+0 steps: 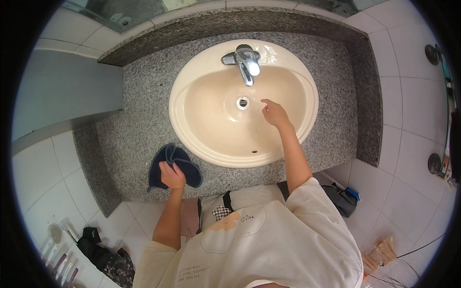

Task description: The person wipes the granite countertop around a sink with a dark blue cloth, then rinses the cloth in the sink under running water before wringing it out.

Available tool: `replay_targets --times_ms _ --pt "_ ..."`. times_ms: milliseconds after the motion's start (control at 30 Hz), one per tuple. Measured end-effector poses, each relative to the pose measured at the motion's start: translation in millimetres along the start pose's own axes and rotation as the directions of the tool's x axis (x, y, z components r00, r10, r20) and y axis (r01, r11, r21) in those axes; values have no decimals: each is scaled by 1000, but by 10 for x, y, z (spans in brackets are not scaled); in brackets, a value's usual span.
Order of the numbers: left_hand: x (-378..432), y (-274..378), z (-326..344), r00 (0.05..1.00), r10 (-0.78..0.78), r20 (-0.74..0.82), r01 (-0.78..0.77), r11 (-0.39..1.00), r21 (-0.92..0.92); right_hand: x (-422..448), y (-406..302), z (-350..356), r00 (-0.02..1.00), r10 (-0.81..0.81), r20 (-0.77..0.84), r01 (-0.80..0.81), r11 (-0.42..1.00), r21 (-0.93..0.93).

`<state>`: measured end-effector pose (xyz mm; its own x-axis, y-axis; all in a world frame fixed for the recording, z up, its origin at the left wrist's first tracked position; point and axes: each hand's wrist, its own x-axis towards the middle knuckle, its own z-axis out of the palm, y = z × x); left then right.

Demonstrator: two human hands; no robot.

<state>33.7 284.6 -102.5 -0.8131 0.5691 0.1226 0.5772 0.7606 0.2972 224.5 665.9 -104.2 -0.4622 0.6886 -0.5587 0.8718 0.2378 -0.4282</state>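
Note:
My left hand (173,175) grips a dark blue cloth (191,172) with a grey edging, at the front left of the granite countertop (144,97). Over the cream oval washbasin (209,129), my right hand (275,114) holds nothing; its index finger points out toward the drain (243,103) and the other fingers are curled. Whether that fingertip touches the bowl I cannot tell. At the back rim stands a chrome single-lever faucet (247,64), and no water shows running from its spout. A small overflow hole (254,151) sits in the bowl's near wall.
A grey panel (68,86) borders the counter on the left. Raised granite ledges (365,97) edge the back and sides. A glass shelf (448,118) hangs on the right tiled wall. Dark items (104,252) and several handled brushes (65,270) are at lower left; a grey bag (342,199) is below right.

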Motion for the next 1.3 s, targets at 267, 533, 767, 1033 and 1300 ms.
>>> replay_targets --times_ms 267,533,767,1033,1300 --pt "15 30 -18 1000 -2 5 2 1000 -12 -30 59 76 998 12 54 -9 999 -46" --pt "-9 12 -21 998 -40 51 41 999 -23 -48 55 86 997 21 79 -17 999 -48" --pt "5 16 -7 998 -33 44 35 999 -33 192 163 521 997 -41 66 45 997 -69" --pt "0 6 -3 1000 -9 10 10 1000 -13 490 4 908 984 -40 174 77 974 -211" --pt "-7 10 -14 1000 2 -8 -2 1000 -12 271 35 1143 990 -102 100 130 932 -337"
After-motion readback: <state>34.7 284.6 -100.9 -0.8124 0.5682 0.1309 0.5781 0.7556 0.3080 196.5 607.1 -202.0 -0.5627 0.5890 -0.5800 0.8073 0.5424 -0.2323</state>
